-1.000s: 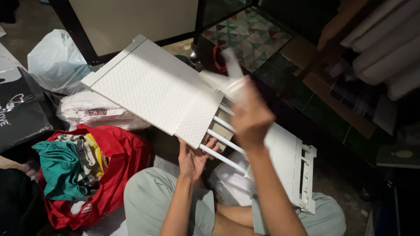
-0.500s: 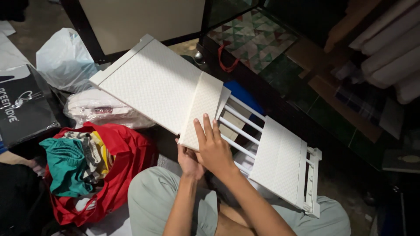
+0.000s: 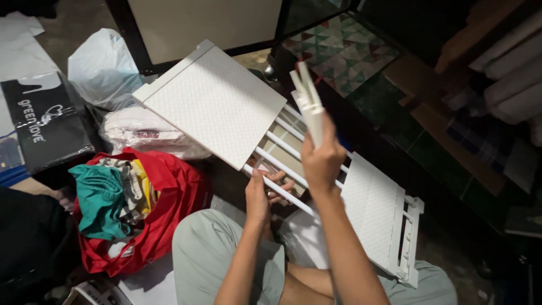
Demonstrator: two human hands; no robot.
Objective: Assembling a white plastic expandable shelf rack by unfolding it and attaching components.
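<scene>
A white plastic shelf rack [image 3: 217, 107] lies tilted across my lap, with a wide textured panel at its upper left, several white rods in the middle and a smaller panel [image 3: 372, 209] at the lower right. My left hand [image 3: 264, 195] grips one of the rods from below, near the wide panel's edge. My right hand [image 3: 323, 158] is raised above the rods and holds a narrow white plastic piece [image 3: 307, 104] upright, edge-on to the camera.
A red bag [image 3: 164, 197] stuffed with teal and yellow clothes sits at my left knee. Behind it lie wrapped white bundles [image 3: 141, 133], a white plastic bag [image 3: 101, 68] and a black bag [image 3: 45, 118]. A patterned tile floor [image 3: 344, 51] and dark furniture lie ahead and right.
My right hand, which lay flat on the panel's edge half a second ago, has lifted and now holds a narrow white piece upright. The left hand stays under the rods.
</scene>
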